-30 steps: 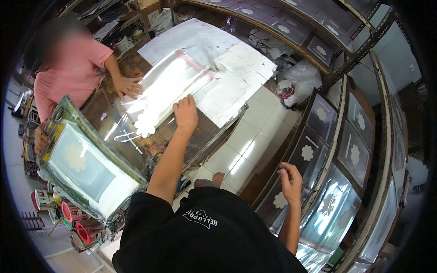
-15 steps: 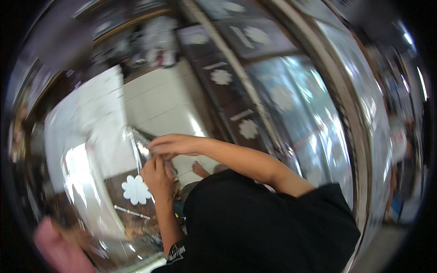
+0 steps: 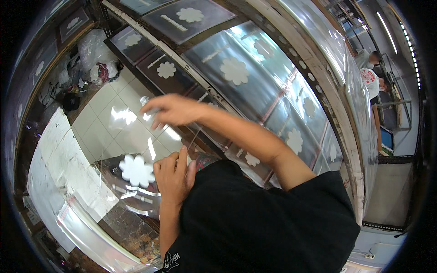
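- Currently, the left hand (image 3: 174,177) keeps its fingers close together at the near edge of a clear sheet (image 3: 136,189); whether they pinch it, I cannot tell.
- Above the sheet, the blurred right hand (image 3: 177,110) has loosely spread fingers; its grip is unclear.
- On the sheet, a white flower (image 3: 136,171) and pale bars (image 3: 144,199) are already in place; the sheet is not on the rack (image 3: 154,40).
- Below the sheet: stained surface (image 3: 132,232).
- Right of the sheet: racked flower sheets (image 3: 234,70).
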`<state>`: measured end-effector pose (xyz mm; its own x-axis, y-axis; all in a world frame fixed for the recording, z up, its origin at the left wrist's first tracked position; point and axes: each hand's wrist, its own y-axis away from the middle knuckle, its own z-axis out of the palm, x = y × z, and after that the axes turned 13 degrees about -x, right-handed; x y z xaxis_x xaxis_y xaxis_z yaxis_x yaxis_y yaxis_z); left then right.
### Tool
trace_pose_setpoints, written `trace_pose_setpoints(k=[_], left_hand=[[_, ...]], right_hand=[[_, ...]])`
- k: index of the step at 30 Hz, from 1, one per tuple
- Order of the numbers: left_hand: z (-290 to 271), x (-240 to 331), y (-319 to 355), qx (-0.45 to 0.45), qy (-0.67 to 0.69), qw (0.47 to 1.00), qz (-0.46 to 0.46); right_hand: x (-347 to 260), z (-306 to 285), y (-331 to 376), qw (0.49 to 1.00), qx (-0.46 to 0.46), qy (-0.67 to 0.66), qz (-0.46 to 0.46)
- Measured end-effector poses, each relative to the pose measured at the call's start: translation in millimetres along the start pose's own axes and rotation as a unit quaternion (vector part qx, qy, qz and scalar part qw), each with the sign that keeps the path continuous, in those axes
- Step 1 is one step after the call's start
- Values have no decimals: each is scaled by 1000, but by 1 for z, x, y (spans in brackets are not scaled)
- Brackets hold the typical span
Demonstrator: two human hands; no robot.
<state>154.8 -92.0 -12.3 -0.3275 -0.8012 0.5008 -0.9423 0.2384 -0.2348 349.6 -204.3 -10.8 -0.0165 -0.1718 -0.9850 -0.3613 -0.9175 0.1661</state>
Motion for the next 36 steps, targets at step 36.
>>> trace_pose_setpoints(k=[36], left_hand=[[18, -156, 159, 25, -234, 875, -424]], right_hand=[[196, -293, 472, 618, 773, -145, 22]])
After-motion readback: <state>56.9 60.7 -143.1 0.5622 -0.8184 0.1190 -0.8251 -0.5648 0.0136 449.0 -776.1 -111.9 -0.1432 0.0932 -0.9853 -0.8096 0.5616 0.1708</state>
